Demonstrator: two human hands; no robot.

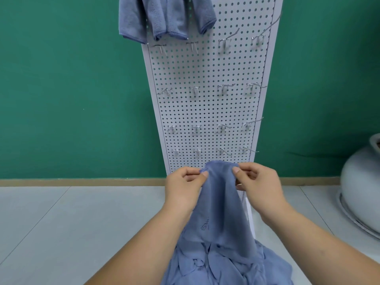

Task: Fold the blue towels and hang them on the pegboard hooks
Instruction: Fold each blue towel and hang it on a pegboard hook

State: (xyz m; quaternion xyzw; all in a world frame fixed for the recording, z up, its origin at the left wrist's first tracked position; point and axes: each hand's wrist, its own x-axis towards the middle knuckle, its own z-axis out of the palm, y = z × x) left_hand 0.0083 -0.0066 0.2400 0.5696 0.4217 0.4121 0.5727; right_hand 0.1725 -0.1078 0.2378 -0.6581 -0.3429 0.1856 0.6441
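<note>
A few towels (164, 19) already hang at the pegboard's (205, 110) top edge; left hand (183, 188) and right hand (259, 184) both pinch another unfolded towel (220, 202) above the waiting pile (226, 266).

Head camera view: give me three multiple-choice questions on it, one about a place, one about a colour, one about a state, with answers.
1. Where on the pegboard do the hung towels sit? A top left; B bottom right; C middle row.
2. What colour is the wall? A white; B green; C yellow.
3. How is the lifted towel held? A left hand only; B draped over a hook; C pinched by both hands.
1 A: they cover the board's upper left corner. 2 B: green spreads either side of the board. 3 C: the left hand and right hand each pinch its top edge.
</note>
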